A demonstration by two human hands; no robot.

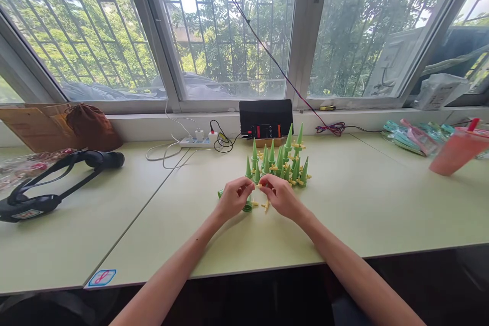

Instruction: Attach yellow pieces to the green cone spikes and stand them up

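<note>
My left hand (pixel 236 195) and my right hand (pixel 280 194) meet over the table, fingers pinched on a small yellow plastic valve (pixel 257 186) between them. The fingertips hide most of it. Just behind stand several green cone-shaped watering spikes (pixel 280 160), points up, many with yellow valves at their sides. Below my left hand, a green spike piece (pixel 247 207) shows its round open end. Another green piece (pixel 220 193) lies partly hidden left of that hand. A loose yellow valve (pixel 266 206) rests on the table under my right hand.
A phone (pixel 266 131) leans on a dark tablet (pixel 280 110) behind the spikes. A power strip (pixel 198 141) with cables is at the back left. On the left lies a black headset (pixel 57 183). A red drink cup (pixel 458 150) and plastic packets (pixel 410 137) are at right.
</note>
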